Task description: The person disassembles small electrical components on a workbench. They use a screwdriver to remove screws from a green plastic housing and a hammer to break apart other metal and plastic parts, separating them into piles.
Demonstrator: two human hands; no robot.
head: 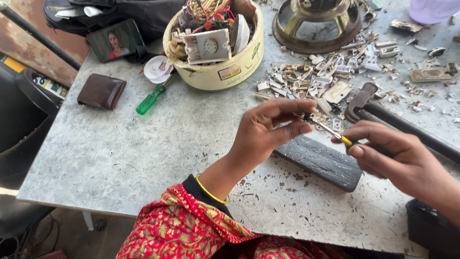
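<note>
The left hand pinches a tiny dark part between thumb and fingertips, its other fingers loosely curled. The right hand grips a small yellow-handled screwdriver, its tip at that part, above a dark flat block lying on the table.

small repair/salvage workshop. scuffed metal-topped desk, heap of broken switch parts and plastic shards, tub crammed with wires and old switch plates, hammer, green screwdriver, bare speaker frame.
</note>
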